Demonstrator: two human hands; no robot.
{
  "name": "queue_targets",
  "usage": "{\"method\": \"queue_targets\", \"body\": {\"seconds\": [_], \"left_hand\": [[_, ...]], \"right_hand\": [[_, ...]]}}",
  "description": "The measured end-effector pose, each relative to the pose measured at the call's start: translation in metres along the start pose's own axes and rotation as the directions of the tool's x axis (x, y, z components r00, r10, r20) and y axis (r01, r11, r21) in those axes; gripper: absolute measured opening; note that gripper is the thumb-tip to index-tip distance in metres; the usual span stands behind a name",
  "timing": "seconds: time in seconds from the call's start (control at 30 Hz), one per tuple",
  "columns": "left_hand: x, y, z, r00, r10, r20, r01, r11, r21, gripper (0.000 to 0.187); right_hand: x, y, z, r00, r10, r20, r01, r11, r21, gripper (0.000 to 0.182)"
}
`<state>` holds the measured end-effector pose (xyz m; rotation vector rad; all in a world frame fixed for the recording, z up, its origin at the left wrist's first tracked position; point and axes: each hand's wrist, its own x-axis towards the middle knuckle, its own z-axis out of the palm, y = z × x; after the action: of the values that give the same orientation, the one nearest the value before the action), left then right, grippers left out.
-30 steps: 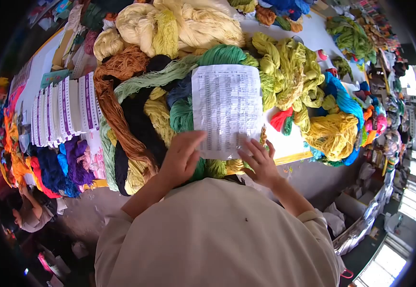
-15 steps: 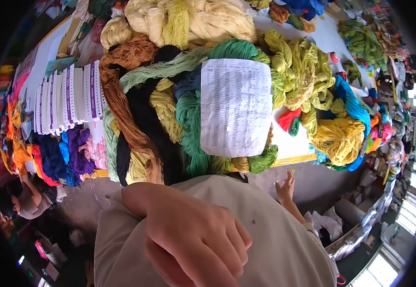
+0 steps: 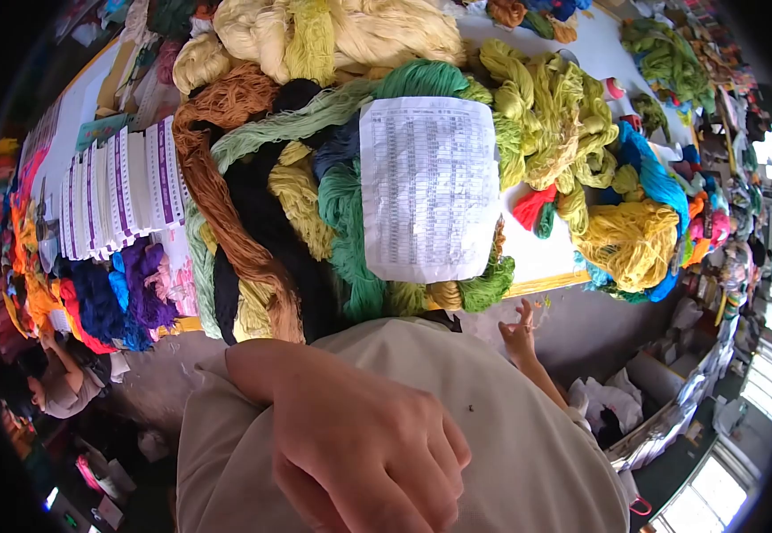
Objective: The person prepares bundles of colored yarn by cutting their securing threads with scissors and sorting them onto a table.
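My left hand is close in front of my shirt, large in view, with its fingers curled down into a closed grip. Whatever it may hold is hidden beneath the fingers. Out to the right, below the table edge, my right hand is small in view, with fingers apart and nothing visible in them. Ahead, a creased printed sheet lies on top of yarn hanks. Around it are a green hank, a brown hank, black yarn and a bright green hank.
Purple-striped white cards stand in a row at left. Cream yarn lies at the back, olive hanks and a mustard hank at right. Another person is at far left. White bags lie low at right.
My right hand has risen slightly and shifted left, its fingers posed differently. My left hand stays closed in nearly the same place. The view has shifted a little; the yarn and sheet lie as before.
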<state>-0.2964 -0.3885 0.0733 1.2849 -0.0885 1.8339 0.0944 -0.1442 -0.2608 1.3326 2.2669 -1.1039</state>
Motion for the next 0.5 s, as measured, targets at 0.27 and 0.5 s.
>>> {"method": "queue_targets", "body": {"seconds": [0.27, 0.5], "left_hand": [[0.003, -0.007, 0.001, 0.999, -0.025, 0.027, 0.027, 0.999, -0.041, 0.024], [-0.021, -0.016, 0.004, 0.991, -0.077, -0.112, 0.078, 0.997, 0.007, 0.009]], "right_hand": [[-0.008, 0.027, 0.005, 0.998, 0.063, -0.030, -0.063, 0.998, 0.014, 0.089], [-0.021, 0.045, 0.008, 0.992, 0.100, -0.080, -0.101, 0.995, 0.002, 0.088]]}}
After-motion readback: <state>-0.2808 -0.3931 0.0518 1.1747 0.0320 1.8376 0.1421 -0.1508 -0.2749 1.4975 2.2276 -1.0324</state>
